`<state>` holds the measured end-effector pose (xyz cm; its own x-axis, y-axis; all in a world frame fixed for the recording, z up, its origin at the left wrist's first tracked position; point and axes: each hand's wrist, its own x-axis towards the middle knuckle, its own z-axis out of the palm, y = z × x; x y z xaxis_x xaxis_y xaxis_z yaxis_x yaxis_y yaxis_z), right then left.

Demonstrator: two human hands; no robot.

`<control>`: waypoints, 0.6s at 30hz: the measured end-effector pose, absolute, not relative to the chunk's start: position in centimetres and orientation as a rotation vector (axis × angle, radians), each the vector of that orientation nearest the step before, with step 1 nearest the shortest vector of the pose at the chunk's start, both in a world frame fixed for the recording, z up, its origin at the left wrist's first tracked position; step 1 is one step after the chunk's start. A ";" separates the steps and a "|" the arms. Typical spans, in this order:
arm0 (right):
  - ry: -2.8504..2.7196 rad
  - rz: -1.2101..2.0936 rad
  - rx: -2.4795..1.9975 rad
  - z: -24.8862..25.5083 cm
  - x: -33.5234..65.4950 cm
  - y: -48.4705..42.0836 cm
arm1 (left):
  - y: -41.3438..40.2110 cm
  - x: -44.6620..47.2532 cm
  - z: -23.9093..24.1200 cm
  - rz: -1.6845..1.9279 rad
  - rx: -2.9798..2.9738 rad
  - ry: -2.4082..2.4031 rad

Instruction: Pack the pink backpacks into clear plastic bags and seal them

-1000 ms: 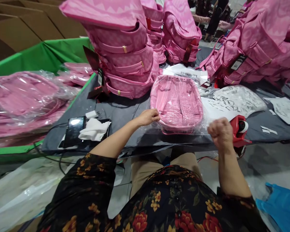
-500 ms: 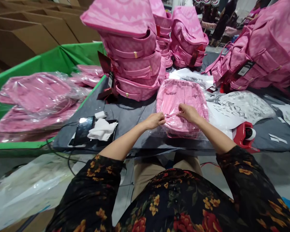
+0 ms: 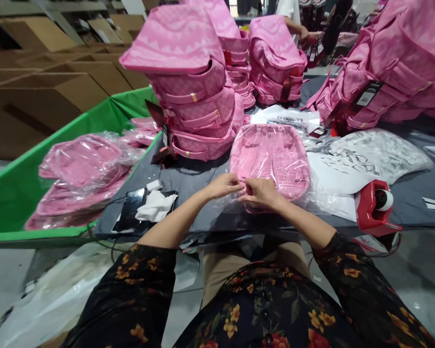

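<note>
A pink backpack (image 3: 271,150) lies flat on the grey-covered table in front of me, wrapped in a clear plastic bag (image 3: 317,203). Over its lower left part, my left hand (image 3: 224,185) pinches the clear plastic with fingers closed. Close beside it, almost touching, my right hand (image 3: 261,192) is closed on the same plastic, fingers curled. Just what lies between the fingertips is partly hidden. A red tape dispenser (image 3: 373,208) with a white roll stands to the right of the wrapped backpack.
Stacked pink backpacks (image 3: 199,96) rise behind, with more at the right (image 3: 391,82). Left stands a green-lined bin (image 3: 7,203) holding bagged backpacks (image 3: 87,159). A phone (image 3: 130,208) and white cloth (image 3: 155,205) lie at the table's left. A bag of labels (image 3: 384,152) lies right.
My right hand has moved down and left across the wrapped backpack to meet my left hand. The left hand has shifted slightly left. The camera view has turned a little to the left.
</note>
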<state>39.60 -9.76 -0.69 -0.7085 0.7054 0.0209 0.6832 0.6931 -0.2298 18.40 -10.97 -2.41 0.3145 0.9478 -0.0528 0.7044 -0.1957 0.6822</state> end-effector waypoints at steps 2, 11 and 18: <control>-2.686 0.193 -1.072 -0.2 42.0 -10.2 | -10.2 17.1 -2.1 0.679 1.859 1.522; -2.861 0.052 -1.175 -3.7 45.9 -6.3 | -6.6 18.2 -7.3 0.936 0.812 1.633; -1.758 -0.328 -1.127 -5.2 53.2 -8.6 | -6.2 22.1 -8.3 1.291 0.662 1.324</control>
<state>53.24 -8.61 -5.19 -0.0856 0.5399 0.8374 0.8052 0.5325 -0.2610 22.09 -6.20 -8.26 -0.2262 0.9214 -0.3160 -0.2924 0.2452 0.9243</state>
